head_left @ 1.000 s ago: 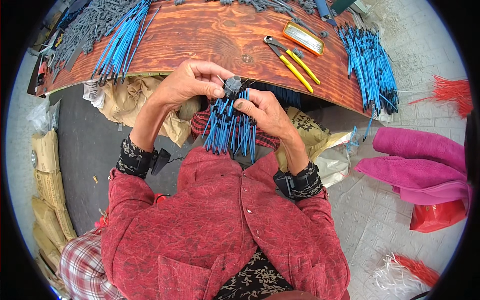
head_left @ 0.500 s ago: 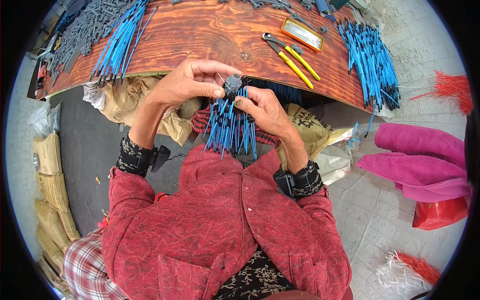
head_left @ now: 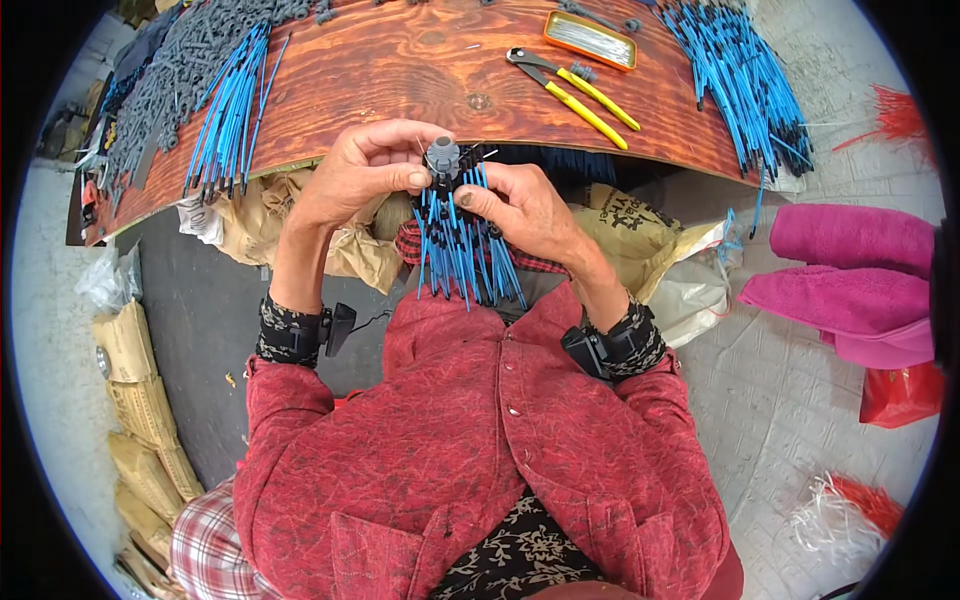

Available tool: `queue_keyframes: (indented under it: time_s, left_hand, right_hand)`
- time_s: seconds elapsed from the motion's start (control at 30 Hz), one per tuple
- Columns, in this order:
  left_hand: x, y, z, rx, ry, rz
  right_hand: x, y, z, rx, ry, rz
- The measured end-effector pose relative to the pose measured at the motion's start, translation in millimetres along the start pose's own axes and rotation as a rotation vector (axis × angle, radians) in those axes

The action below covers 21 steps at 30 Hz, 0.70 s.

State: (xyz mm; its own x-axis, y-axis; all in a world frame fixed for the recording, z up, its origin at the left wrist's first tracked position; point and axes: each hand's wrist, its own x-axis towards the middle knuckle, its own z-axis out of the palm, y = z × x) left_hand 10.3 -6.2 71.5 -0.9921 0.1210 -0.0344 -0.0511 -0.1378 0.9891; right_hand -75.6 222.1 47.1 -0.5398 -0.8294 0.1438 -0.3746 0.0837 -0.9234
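Just off the table's near edge, both my hands hold a bundle of thin blue rods [head_left: 460,255] with black ends, which hang down over my lap. A ribbed grey plastic fitting [head_left: 443,155] stands at the top of the bundle. My left hand [head_left: 372,178] pinches beside the fitting with thumb and fingers, and a thin pale wire shows near its fingertips. On the other side, my right hand [head_left: 525,208] has its thumb and bent forefinger closed on the upper ends of the rods. Where the rods join the fitting is partly hidden by my fingers.
On the wooden table [head_left: 390,75] lie yellow-handled pliers [head_left: 575,100], an orange-rimmed tin of thin wires [head_left: 590,42], and blue rod piles [head_left: 228,125] left and right [head_left: 740,90]. Grey fittings [head_left: 175,85] heap at the far left. Paper sacks [head_left: 270,215] sit under the edge.
The whole view has shifted slightly. The grey fitting now stands more upright between my hands, which keep nearly the same grip on the bundle.
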Motion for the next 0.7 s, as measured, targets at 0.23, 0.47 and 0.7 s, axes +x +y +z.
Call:
queue_keyframes:
  time_s: [0.23,0.47,0.7]
  left_hand:
    - [1.5,-4.0,-1.5,0.021,0.014,0.017]
    - [2.0,-5.4,-1.3,-0.024,0.041,-0.039]
    - [4.3,-6.5,1.9,-0.038,0.049,-0.024]
  right_hand:
    - [-1.8,5.3,-1.1,0.007,0.006,0.003]
    - [-2.9,1.6,0.8,0.048,0.03,-0.003]
    - [-3.8,5.5,7.5,0.074,0.07,-0.011]
